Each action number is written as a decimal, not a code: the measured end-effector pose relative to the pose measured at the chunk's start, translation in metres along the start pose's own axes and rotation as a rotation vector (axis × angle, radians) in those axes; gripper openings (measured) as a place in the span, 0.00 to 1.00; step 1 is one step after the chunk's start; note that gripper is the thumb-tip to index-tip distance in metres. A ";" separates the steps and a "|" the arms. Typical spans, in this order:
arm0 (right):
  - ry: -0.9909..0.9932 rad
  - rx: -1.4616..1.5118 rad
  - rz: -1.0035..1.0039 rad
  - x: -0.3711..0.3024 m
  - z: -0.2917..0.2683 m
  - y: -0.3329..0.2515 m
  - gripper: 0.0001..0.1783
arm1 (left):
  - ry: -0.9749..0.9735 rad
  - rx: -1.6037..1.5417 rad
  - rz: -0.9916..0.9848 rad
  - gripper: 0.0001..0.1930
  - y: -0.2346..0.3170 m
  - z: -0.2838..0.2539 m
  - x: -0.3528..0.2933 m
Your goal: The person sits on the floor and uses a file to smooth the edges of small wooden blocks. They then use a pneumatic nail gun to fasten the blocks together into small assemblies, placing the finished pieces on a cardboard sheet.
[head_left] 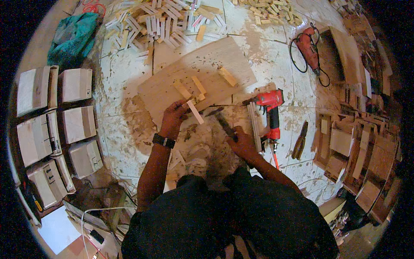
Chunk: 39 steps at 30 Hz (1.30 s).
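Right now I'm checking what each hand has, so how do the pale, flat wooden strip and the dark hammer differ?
Colour: the pale, flat wooden strip is light; the dark hammer is nearly black.
Shape: the strip is a plain straight bar; the hammer has a head set across its handle.
Place: the strip is in the left hand; the hammer is in the right hand.
Shared: both are held.

Light falls unevenly: the floor [276, 64] looks brightest toward its far edge, glaring slightly beside the drill [307, 47]. Soft shadow dims it between the hands [242, 142] and the grainy, near-black trousers [263, 211]. Side boxes [34, 138] bend toward the blackened rim.
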State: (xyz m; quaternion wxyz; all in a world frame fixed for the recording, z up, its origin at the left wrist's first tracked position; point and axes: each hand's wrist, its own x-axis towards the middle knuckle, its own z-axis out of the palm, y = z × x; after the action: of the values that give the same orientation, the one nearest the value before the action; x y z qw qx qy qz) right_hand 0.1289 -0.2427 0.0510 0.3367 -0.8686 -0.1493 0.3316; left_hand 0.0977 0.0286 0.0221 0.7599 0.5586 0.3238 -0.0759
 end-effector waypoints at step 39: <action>-0.365 -0.544 -0.212 0.024 -0.017 0.002 0.17 | 0.018 1.299 0.353 0.22 0.023 0.099 0.071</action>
State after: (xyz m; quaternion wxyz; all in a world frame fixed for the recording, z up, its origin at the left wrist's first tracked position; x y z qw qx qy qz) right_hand 0.1584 -0.2404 0.0475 0.0930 -0.8325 -0.3795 0.3929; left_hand 0.2038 -0.0346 0.0158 0.2678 0.9475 0.1224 -0.1251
